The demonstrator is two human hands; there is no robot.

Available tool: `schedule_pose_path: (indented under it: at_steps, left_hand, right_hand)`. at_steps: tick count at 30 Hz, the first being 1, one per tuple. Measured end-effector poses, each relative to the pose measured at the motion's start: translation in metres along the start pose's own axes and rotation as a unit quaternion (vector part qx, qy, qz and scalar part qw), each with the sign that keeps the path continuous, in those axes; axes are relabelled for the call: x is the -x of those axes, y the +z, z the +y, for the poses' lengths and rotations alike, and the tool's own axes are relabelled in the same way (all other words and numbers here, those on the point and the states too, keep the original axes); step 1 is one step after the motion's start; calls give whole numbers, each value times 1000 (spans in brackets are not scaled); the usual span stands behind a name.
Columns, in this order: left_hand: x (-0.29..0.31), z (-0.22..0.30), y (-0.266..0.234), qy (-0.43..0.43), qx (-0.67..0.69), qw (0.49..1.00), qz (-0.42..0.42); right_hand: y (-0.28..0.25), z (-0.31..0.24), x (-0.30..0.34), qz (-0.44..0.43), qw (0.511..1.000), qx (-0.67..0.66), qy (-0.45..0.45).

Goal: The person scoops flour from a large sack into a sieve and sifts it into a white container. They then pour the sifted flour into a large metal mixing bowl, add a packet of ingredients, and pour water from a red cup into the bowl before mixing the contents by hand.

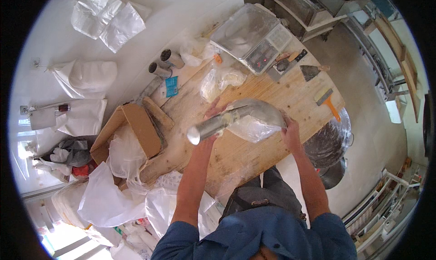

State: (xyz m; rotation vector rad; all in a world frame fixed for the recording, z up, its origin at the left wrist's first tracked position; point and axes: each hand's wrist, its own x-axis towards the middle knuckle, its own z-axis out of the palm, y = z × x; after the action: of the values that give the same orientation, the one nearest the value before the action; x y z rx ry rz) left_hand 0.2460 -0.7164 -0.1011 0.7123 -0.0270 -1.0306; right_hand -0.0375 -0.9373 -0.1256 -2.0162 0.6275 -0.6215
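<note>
Above the wooden table I hold a large metal scoop [262,106] with a thick tubular handle, its round bright end pointing left toward the camera. My left hand [213,110] is closed round the handle, which partly hides the fingers. At the other end, my right hand [290,125] grips the broad rim of the scoop. A clear plastic sheet or bag [254,128] shows just below the scoop; whether it is attached or lies on the table I cannot tell. Beyond my left hand rests a clear bag of pale contents [220,82].
The wooden table [190,160] carries a digital scale with a metal tray [245,31], two metal cans [165,62], a scraper [311,72] and an orange-handled brush [329,101]. An open cardboard box [141,128] stands left. A large round metal basin [329,142] sits right, beyond the edge.
</note>
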Motion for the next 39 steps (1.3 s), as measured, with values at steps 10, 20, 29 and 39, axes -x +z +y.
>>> schedule_pose_path:
  at_steps: [10, 20, 29, 39]
  left_hand:
    - [29, -31, 0, 22, 11, 994, 105]
    - [41, -99, -9, -17, -502, 836, 220]
    - [63, -40, 10, 46, -292, 924, 242]
    - [62, 7, 10, -5, -772, 636, -5]
  right_hand:
    - [6, 11, 8, -17, 996, -61, 70]
    - [27, 45, 53, 149, 858, -354, 341]
    - [44, 143, 84, 183, 747, -430, 473]
    - [-21, 79, 91, -167, 933, 23, 319]
